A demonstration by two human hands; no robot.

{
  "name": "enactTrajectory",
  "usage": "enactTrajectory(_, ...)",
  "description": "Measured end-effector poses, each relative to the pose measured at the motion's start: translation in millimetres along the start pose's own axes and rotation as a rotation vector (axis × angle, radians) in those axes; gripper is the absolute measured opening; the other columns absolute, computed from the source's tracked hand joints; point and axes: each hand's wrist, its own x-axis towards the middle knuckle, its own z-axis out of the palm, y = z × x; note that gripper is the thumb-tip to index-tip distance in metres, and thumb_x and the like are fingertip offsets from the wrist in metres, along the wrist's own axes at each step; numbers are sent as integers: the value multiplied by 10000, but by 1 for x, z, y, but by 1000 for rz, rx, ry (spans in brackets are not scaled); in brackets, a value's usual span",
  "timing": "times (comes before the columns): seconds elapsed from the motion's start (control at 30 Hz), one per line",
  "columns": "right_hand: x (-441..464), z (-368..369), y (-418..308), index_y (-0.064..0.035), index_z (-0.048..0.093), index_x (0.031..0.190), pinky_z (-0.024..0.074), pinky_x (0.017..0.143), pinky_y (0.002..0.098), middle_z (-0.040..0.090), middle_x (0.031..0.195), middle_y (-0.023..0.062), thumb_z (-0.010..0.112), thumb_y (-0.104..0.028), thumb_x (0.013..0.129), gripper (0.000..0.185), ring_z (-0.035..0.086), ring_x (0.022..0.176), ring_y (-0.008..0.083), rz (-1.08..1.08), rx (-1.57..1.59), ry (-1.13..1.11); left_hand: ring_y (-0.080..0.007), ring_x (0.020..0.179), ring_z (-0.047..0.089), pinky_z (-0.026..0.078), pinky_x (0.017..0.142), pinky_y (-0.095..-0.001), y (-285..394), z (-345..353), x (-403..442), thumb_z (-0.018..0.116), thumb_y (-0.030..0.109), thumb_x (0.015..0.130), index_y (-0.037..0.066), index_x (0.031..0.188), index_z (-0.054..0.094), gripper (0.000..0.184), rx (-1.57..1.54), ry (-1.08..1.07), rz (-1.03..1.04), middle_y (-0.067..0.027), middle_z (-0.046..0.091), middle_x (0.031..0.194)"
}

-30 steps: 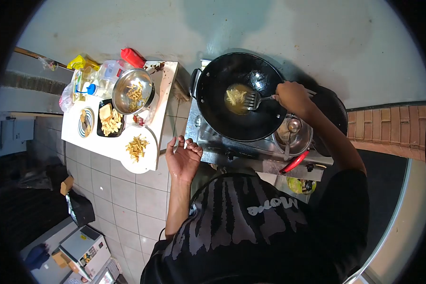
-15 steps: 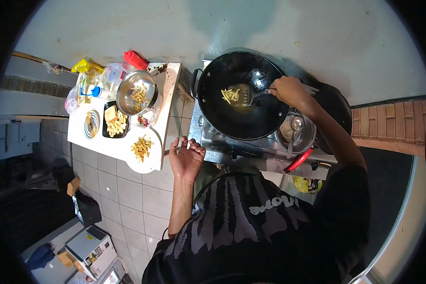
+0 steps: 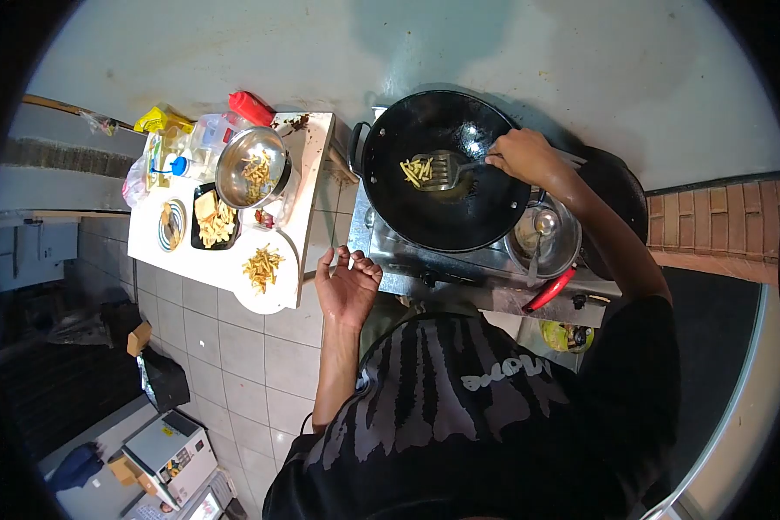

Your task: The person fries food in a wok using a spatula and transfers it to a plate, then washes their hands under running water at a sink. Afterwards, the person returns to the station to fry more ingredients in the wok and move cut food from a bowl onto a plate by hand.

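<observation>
My right hand (image 3: pixel 529 158) is closed round the handle of a slotted metal spatula (image 3: pixel 443 172). Its slotted blade rests in a large black wok (image 3: pixel 399 208), against a small heap of pale fries (image 3: pixel 416 171) in a little oil. My left hand (image 3: pixel 349 286) is held palm up in the air between the stove and the white table, fingers loosely bent and apart, with nothing in it. The closest thing to it is a white plate (image 3: pixel 288 282) of browned fries.
The wok sits on a steel gas stove (image 3: pixel 407 260); beside it is a pot (image 3: pixel 572 243) with a ladle inside. On the white table (image 3: pixel 147 234) stand a steel bowl (image 3: pixel 225 178), a black tray of food (image 3: pixel 201 236), a striped plate (image 3: pixel 172 247) and a red bottle (image 3: pixel 251 109).
The spatula blade has shifted left in the wok, up against the fries, which now sit slightly further left. My left hand stays raised and empty.
</observation>
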Motion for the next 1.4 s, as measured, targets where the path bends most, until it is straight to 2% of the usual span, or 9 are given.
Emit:
enactTrajectory(0.2,2,-1,-8,-106,707,900,503,710,427,667,781,142,619,-321,830,242,640,772,328,-51,52,10,-151,706,415,359,688,-295,-3,3,-1,547,266,860,105,819,514,170,13,-3,5,-26,477,760)
enactTrajectory(0.3,6,-3,-10,-112,708,914,499,707,426,668,782,138,612,-320,836,241,639,769,324,-95,79,18,-163,648,415,359,641,-308,-5,9,-3,548,270,860,109,765,493,194,-27,55,14,-41,479,699)
enactTrajectory(0.43,7,-5,-8,-99,706,919,484,686,425,665,791,140,604,-300,844,237,629,759,330,-202,131,64,-152,701,416,359,680,-293,-5,0,0,540,259,865,96,807,518,175,-19,-11,2,-29,467,755)
enactTrajectory(0.53,8,-9,-9,-120,708,938,484,731,424,670,794,136,608,-316,840,241,635,786,317,-187,154,36,-153,700,417,361,678,-295,-7,-1,0,536,258,869,90,807,516,179,-29,-23,-4,-32,468,753)
enactTrajectory(1.07,7,-18,-5,-81,694,976,481,759,401,679,897,124,631,-295,826,269,644,840,287,-332,216,77,-150,694,408,350,668,-289,-5,-2,1,534,269,865,98,804,508,183,-26,0,11,-25,463,750)
enactTrajectory(1.13,5,-21,-4,-69,680,1015,467,766,396,670,945,130,611,-302,840,299,624,894,297,-329,248,5,-150,693,403,348,667,-289,-6,-1,2,530,270,867,98,805,504,184,-21,4,10,-25,459,749)
enactTrajectory(1.4,4,-17,0,-74,685,1004,473,761,389,671,956,123,616,-311,840,297,632,885,287,-345,287,-8,-153,697,394,346,672,-290,-7,5,1,519,270,876,96,801,499,190,-16,14,-2,-27,452,751)
